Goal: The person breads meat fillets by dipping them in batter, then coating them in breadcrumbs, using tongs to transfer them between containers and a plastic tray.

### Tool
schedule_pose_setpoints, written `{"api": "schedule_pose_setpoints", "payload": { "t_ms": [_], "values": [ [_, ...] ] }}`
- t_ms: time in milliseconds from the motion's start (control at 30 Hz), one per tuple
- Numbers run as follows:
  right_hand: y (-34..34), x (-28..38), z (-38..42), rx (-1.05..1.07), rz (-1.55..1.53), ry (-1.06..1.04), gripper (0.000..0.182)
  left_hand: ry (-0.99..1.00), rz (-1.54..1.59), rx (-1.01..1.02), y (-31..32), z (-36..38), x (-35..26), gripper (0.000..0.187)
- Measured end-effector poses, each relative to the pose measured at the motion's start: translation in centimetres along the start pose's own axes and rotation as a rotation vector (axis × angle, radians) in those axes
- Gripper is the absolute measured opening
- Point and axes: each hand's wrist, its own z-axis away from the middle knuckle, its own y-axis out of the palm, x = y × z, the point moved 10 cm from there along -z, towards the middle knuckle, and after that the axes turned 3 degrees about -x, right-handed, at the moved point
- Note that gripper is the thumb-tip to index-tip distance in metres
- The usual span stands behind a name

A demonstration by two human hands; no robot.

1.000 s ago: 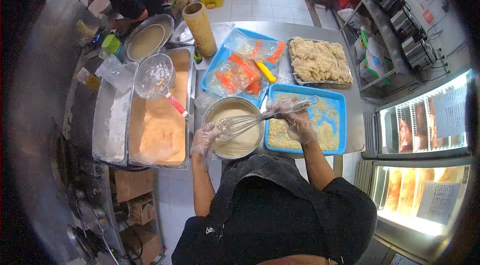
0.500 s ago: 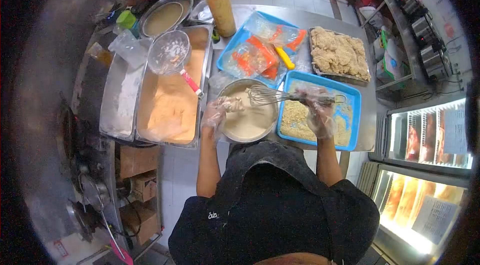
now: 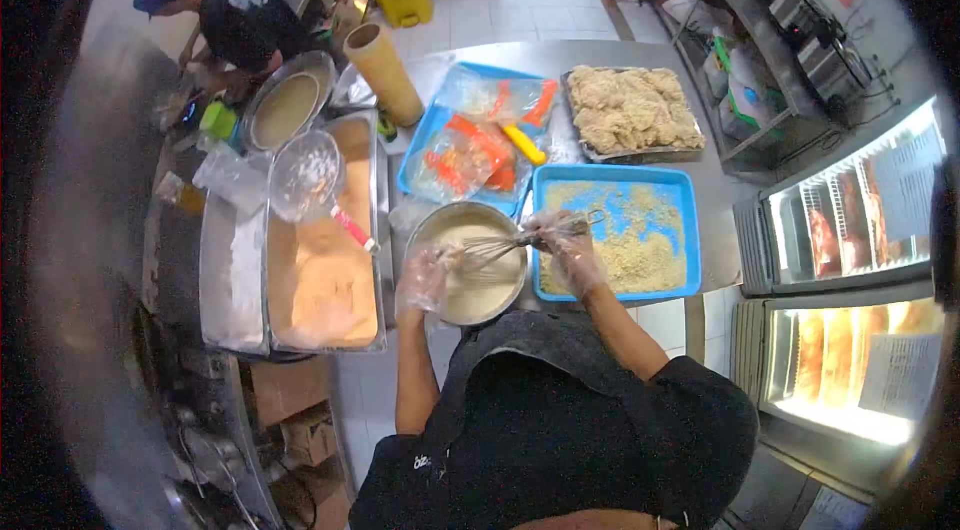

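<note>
A clear plastic glove covers my right hand (image 3: 566,248), which grips the handle of a metal whisk (image 3: 490,252). The wires of the whisk lie over the bowl of pale batter (image 3: 468,300), pointing left. My left hand (image 3: 424,282), gloved too, is at the bowl's left rim with its fingers curled near the whisk wires; what they hold, if anything, is too small to tell. Right of the bowl is a blue tray (image 3: 690,230) of pale crumbs. To the left stands a metal pan of orange powder (image 3: 325,270).
A strainer (image 3: 305,175) with a red handle rests across the pans. Behind are a blue tray (image 3: 410,165) of bagged food, a yellow peeler-like tool (image 3: 524,144), a brown cylinder (image 3: 384,76) and a tray of coated pieces (image 3: 632,110). A co-worker (image 3: 245,15) stands at the back left.
The whisk has moved left and down over the bowl with my right hand. The pale clump at my left hand no longer shows clearly. The view has shifted, showing more of the co-worker.
</note>
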Motion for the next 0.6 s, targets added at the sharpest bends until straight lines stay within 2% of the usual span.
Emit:
{"api": "schedule_pose_setpoints", "payload": {
  "t_ms": [100, 133, 167, 267, 300, 400, 500, 567, 600],
  "values": [
    [2.6, 1.7, 0.8, -0.038, -0.019, 0.042, 0.019, 0.011, -0.354, -0.01, 1.1, -0.6, 0.9, 0.019],
    [2.7, 1.7, 1.1, -0.065, -0.051, 0.068, 0.012, 0.061, -0.386, -0.006, 1.4, -0.8, 1.1, 0.02],
    [2.2, 1.1, 1.0, -0.056, -0.119, 0.008, 0.01, 0.109, -0.416, -0.003, 1.7, -1.0, 1.5, 0.021],
    [1.8, 0.5, 1.3, -0.099, -0.111, 0.114, 0.013, 0.18, -0.44, -0.047, 1.8, -1.0, 2.2, 0.021],
    [2.3, 0.8, 1.5, -0.041, -0.173, 0.078, 0.016, 0.193, -0.437, -0.069, 1.8, -1.0, 2.2, 0.021],
    [2.4, 1.3, 1.9, -0.057, -0.125, 0.087, 0.017, -0.01, -0.435, -0.119, 0.5, -0.3, -1.1, 0.02],
    [1.4, 0.0, 1.9, -0.05, -0.175, 0.109, 0.014, -0.047, -0.648, -0.147, -0.4, -0.6, 0.7, 0.023],
    [0.4, 0.4, 0.9, 0.126, 0.275, -0.137, 0.013, -0.077, -0.433, -0.142, -1.1, -1.1, 3.9, 0.025],
    [1.0, 0.9, 1.0, 0.165, 0.288, -0.15, 0.012, -0.091, -0.325, -0.139, -1.3, -1.3, 4.9, 0.026]
  ]
}}
